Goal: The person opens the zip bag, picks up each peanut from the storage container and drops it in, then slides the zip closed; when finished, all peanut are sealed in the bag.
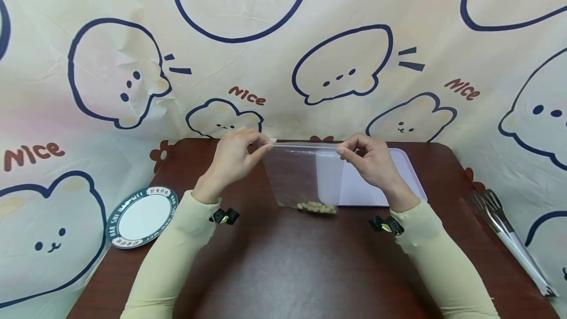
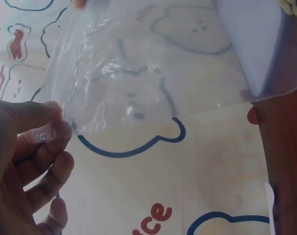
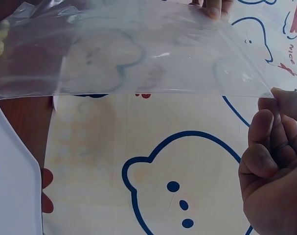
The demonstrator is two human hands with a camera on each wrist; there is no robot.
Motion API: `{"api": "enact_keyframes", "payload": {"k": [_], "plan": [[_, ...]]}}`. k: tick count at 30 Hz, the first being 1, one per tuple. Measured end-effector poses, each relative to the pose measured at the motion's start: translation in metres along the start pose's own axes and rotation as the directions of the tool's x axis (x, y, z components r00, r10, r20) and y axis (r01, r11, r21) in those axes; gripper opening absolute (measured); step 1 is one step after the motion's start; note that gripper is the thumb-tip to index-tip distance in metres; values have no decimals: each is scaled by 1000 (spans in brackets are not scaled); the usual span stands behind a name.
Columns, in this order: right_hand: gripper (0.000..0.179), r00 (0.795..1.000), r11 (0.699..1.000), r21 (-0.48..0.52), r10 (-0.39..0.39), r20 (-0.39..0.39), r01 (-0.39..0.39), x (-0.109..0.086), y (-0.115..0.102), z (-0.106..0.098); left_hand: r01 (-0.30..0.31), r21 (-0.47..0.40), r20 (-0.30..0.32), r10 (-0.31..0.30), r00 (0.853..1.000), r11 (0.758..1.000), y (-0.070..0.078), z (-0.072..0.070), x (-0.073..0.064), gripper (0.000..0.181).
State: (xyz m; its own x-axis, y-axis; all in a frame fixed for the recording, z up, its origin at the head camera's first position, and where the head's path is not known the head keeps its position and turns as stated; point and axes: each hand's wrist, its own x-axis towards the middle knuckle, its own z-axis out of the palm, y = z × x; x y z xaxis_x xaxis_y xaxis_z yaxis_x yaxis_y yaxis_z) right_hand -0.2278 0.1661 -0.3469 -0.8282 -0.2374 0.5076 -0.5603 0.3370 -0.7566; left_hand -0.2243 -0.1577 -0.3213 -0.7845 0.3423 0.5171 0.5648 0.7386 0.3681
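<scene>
A clear zip-top bag (image 1: 294, 176) hangs upright over the table, its top edge stretched between both hands. Several pale, nut-like pieces (image 1: 316, 207) lie at the bottom of the bag; their exact kind is too small to tell. My left hand (image 1: 236, 156) pinches the bag's top left corner between thumb and forefinger, and the left wrist view shows its other fingers loosely bent. At the top right corner, my right hand (image 1: 369, 161) pinches the edge the same way. Through the bag, part of the white tray (image 1: 403, 171) behind it shows.
On the left side of the brown table (image 1: 283, 270) lies a round plate (image 1: 141, 218) with a green lettered rim. Metal tongs (image 1: 514, 240) rest along the right edge. A cloth printed with cartoon bears (image 1: 283, 63) hangs behind the table and at its sides.
</scene>
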Motion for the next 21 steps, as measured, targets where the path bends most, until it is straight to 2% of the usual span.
{"api": "enact_keyframes", "payload": {"k": [12, 21], "plan": [[6, 1000, 999, 42, -5, -8, 6, 0, 3, -2, 47, -52, -6, -47, 999, 998, -4, -7, -5, 21], [8, 1000, 998, 54, 23, -14, -22, 1, 3, -2, 44, -36, -31, -45, 999, 998, -5, -10, -4, 23]]}}
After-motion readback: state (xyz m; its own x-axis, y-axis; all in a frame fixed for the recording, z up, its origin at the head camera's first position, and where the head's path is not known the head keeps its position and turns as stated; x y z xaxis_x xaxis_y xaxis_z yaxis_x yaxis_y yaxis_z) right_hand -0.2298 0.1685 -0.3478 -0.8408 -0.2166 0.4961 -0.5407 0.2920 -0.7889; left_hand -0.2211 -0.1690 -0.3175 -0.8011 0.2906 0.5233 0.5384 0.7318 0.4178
